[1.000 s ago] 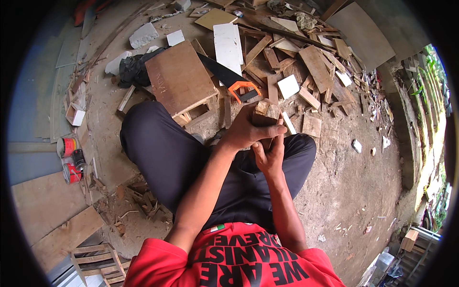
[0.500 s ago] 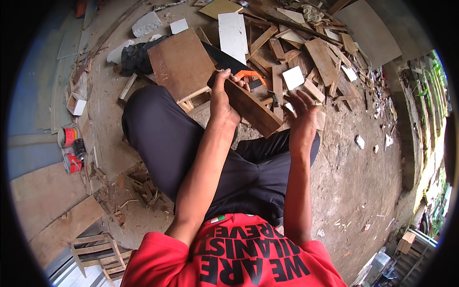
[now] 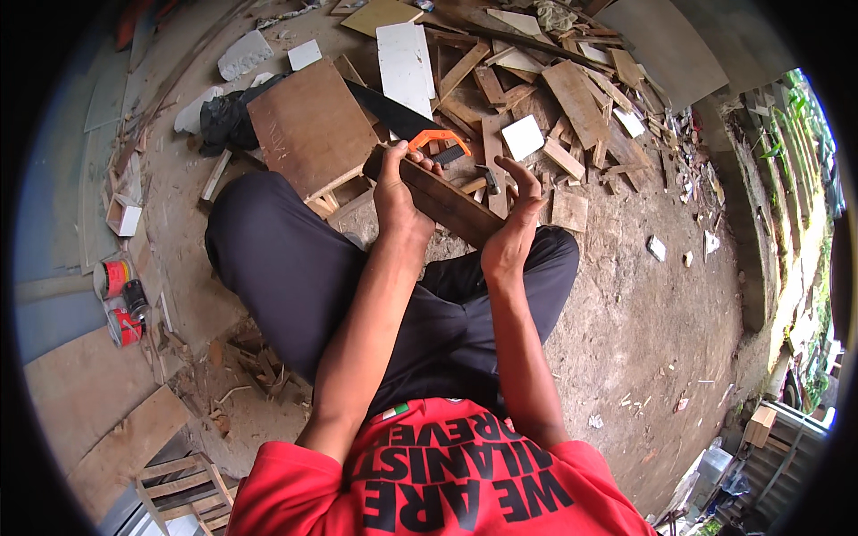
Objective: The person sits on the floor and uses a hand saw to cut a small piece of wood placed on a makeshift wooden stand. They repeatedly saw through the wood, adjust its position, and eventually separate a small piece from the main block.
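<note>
A dark brown length of wooden board (image 3: 450,207) is held slantwise above my lap. My left hand (image 3: 399,201) is closed around its far left end, thumb on top and fingertips curled over the far edge. At the near right end, the palm of my right hand (image 3: 514,234) meets the board, its fingers stretched up and not wrapped round the wood. Just past my left hand lies a handsaw (image 3: 442,137) with an orange and black handle, its dark blade running off to the far left. A small dark-headed tool (image 3: 492,181) rests on the ground beyond the board.
A low wooden box or stool with a brown top (image 3: 313,129) stands beyond my left knee. A heap of wood offcuts (image 3: 572,107) spreads across the far right, with a white square piece (image 3: 523,137) on it. Red tins (image 3: 123,326) sit at the left by the wall.
My right hand has come in from the right, from apart from the board to against its near end. My left hand keeps its hold. The whole view has shifted slightly.
</note>
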The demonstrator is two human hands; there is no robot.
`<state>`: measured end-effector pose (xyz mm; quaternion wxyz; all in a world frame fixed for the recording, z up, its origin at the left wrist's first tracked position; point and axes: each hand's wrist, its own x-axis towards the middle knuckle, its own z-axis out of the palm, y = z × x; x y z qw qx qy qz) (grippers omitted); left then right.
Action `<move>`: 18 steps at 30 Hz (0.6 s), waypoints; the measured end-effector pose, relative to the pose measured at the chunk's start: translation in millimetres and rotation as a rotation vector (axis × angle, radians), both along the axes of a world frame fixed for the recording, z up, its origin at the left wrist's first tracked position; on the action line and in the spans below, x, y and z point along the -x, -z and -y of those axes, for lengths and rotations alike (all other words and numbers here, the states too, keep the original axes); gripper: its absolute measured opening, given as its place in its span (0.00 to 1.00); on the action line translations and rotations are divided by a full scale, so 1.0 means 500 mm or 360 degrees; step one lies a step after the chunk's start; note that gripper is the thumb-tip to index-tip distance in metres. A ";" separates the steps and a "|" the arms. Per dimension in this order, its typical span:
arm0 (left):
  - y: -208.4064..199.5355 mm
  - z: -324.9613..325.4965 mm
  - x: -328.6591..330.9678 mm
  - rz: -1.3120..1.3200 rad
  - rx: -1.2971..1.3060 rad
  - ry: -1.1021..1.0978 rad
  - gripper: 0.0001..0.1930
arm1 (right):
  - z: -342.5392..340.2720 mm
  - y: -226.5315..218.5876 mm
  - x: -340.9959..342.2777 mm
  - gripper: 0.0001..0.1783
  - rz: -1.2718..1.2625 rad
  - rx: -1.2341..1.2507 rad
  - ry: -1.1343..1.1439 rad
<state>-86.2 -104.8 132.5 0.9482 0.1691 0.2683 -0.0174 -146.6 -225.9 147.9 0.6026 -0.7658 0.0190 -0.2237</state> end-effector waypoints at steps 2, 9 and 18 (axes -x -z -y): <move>-0.010 -0.005 0.002 -0.0033 -0.0059 0.0007 0.10 | 0.011 0.007 0.002 0.49 -0.0018 0.0049 -0.0022; -0.007 -0.061 -0.018 0.0020 -0.0148 -0.0180 0.11 | 0.059 0.009 0.012 0.32 0.0520 -0.0213 0.0394; 0.027 0.010 0.052 -0.0074 -0.0383 0.0057 0.10 | 0.028 0.122 0.041 0.25 0.0223 -0.0075 0.0078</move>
